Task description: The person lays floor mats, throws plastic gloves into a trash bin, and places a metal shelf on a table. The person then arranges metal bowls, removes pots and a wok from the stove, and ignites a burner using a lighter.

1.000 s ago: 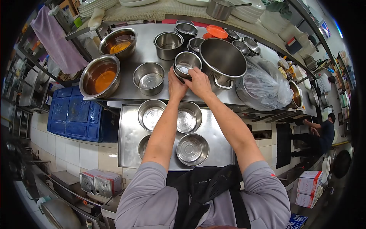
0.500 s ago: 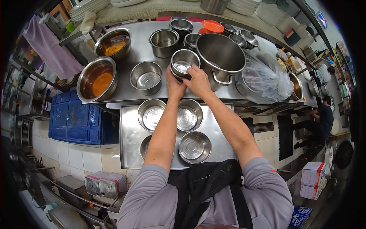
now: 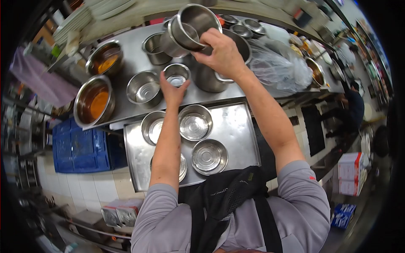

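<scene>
Head view: a steel table [image 3: 131, 55] stretching across the upper half, with a metal tray [image 3: 238, 139] below its near edge and a blue bin [image 3: 80, 145] left of the tray, close to the table's near left corner. Right of the table's middle, a large steel pot [image 3: 207, 79], partly behind the right hand [image 3: 222, 54]; just beside it, nearer the right end, a crumpled clear plastic bag [image 3: 280, 65]. At the left end, two steel bowls [image 3: 87, 93] of orange liquid, one at the near left corner, the other behind it toward the far edge. In the tray, four steel pans [image 3: 209, 157]: one at the far left corner, one along the far edge, two toward the near edge, the left pair partly covered by the left arm [image 3: 166, 145]. Near the table's near edge, a wide steel pan [image 3: 144, 87], with a deeper steel pot [image 3: 155, 48] behind. Gripped at the rim in the right hand, a stack of nested pots [image 3: 197, 25], tilted and raised above the table. Spread around a small steel pan [image 3: 177, 75] by the near edge, the left hand [image 3: 173, 92], fingers at the left rim, thumb at the right. Resting on the table or slightly lifted: impossible to tell.
</scene>
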{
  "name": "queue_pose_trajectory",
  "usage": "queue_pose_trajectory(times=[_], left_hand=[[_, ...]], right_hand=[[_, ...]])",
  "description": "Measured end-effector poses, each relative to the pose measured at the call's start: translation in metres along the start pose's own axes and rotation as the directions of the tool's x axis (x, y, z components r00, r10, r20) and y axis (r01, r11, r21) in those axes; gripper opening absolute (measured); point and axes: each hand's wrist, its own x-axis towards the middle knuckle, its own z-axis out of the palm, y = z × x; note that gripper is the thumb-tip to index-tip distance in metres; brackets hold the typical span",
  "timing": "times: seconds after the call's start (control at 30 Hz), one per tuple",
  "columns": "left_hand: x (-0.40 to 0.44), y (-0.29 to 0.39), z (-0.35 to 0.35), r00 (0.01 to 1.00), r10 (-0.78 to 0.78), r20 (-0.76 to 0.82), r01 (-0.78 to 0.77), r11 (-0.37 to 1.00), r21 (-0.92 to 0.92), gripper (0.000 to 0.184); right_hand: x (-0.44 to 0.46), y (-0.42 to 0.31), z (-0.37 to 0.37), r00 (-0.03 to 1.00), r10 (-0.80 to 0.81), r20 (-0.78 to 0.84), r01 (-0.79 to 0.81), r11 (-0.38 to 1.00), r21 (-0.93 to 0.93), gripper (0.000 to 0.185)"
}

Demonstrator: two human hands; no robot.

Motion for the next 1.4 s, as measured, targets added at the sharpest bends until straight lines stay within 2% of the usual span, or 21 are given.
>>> queue_pose_trajectory(times=[0.07,0.17,0.27,0.37,0.4,0.43,0.5,0.53,0.63,0.77,0.87,0.9,0.93,0.97,1.03,1.1,1.17,1.23,1.3,1.33,1.4], left_hand=[[0.001,-0.007,0.002,0.999,0.051,0.018,-0.051,0.999,0.000,0.121],[-0.007,0.006,-0.009,0.998,0.012,0.058,-0.013,1.000,0.006,0.120],[-0.014,-0.002,-0.018,0.995,0.049,0.086,-0.053,0.997,0.051,0.119],[-0.022,-0.002,-0.030,0.994,-0.052,0.099,0.054,0.998,-0.021,0.110],[-0.023,-0.013,-0.028,0.992,-0.073,0.099,0.084,0.991,-0.107,0.102],[-0.027,-0.016,-0.030,0.994,-0.078,0.081,0.085,0.992,-0.092,0.102],[-0.030,-0.017,-0.031,0.983,-0.141,0.114,0.165,0.957,-0.241,0.095],[-0.033,-0.010,-0.036,0.985,-0.131,0.112,0.147,0.978,-0.149,0.087],[-0.042,0.003,-0.046,0.987,-0.134,0.091,0.138,0.989,-0.042,0.084],[-0.056,0.016,-0.061,0.993,-0.099,0.067,0.097,0.995,0.040,0.076],[-0.062,0.018,-0.064,0.996,-0.071,0.059,0.067,0.996,0.062,0.074],[-0.063,0.018,-0.064,0.996,-0.059,0.066,0.054,0.996,0.072,0.074],[-0.063,0.018,-0.064,0.996,-0.043,0.074,0.037,0.996,0.081,0.074],[-0.064,0.018,-0.063,0.997,-0.044,0.070,0.038,0.996,0.081,0.074],[-0.065,0.015,-0.056,0.990,-0.120,0.068,0.116,0.992,0.053,0.075],[-0.068,0.011,-0.047,0.987,-0.146,0.069,0.144,0.989,0.030,0.078],[-0.070,0.006,-0.037,0.974,-0.208,0.094,0.208,0.978,0.002,0.083],[-0.070,-0.001,-0.030,0.969,-0.222,0.105,0.224,0.975,-0.007,0.087],[-0.069,-0.011,-0.025,0.975,-0.200,0.096,0.200,0.980,0.004,0.090],[-0.067,-0.017,-0.026,0.972,-0.210,0.109,0.211,0.978,0.005,0.095],[-0.065,-0.023,-0.024,0.968,-0.223,0.113,0.223,0.975,0.015,0.097]], right_hand=[[-0.006,-0.005,-0.041,0.995,-0.080,-0.055,0.078,0.996,-0.040,0.027],[-0.054,-0.012,-0.109,0.998,-0.003,-0.055,-0.003,0.993,-0.120,0.030],[-0.126,0.000,-0.147,0.930,0.364,-0.052,-0.366,0.929,-0.057,0.031],[-0.193,0.059,-0.148,0.782,0.623,-0.019,-0.620,0.775,-0.124,0.027],[-0.215,0.089,-0.134,0.795,0.605,-0.035,-0.602,0.780,-0.170,0.026],[-0.229,0.111,-0.120,0.808,0.587,-0.056,-0.583,0.782,-0.218,0.025],[-0.234,0.127,-0.093,0.796,0.605,-0.017,-0.575,0.748,-0.330,0.026],[-0.235,0.139,-0.078,0.780,0.625,-0.004,-0.582,0.723,-0.373,0.027],[-0.234,0.168,-0.040,0.755,0.654,0.049,-0.575,0.696,-0.430,0.029],[-0.232,0.198,0.002,0.752,0.651,0.104,-0.511,0.675,-0.531,0.030],[-0.234,0.207,0.009,0.740,0.655,0.150,-0.520,0.700,-0.490,0.030],[-0.232,0.208,0.008,0.727,0.659,0.192,-0.515,0.709,-0.482,0.030],[-0.236,0.206,0.007,0.774,0.605,0.186,-0.469,0.746,-0.473,0.030],[-0.239,0.202,0.008,0.776,0.602,0.187,-0.466,0.747,-0.473,0.030],[-0.240,0.192,0.005,0.763,0.623,0.174,-0.511,0.745,-0.430,0.031],[-0.247,0.200,0.007,0.762,0.611,0.216,-0.473,0.752,-0.459,0.034],[-0.250,0.207,0.011,0.816,0.562,0.132,-0.484,0.791,-0.375,0.040],[-0.235,0.189,0.003,0.824,0.555,0.117,-0.462,0.776,-0.429,0.047],[-0.207,0.142,-0.014,0.719,0.693,0.054,-0.569,0.631,-0.527,0.052],[-0.200,0.123,-0.016,0.708,0.702,0.074,-0.574,0.633,-0.519,0.048],[-0.197,0.102,0.004,0.791,0.545,0.280,-0.448,0.826,-0.342,0.040]])
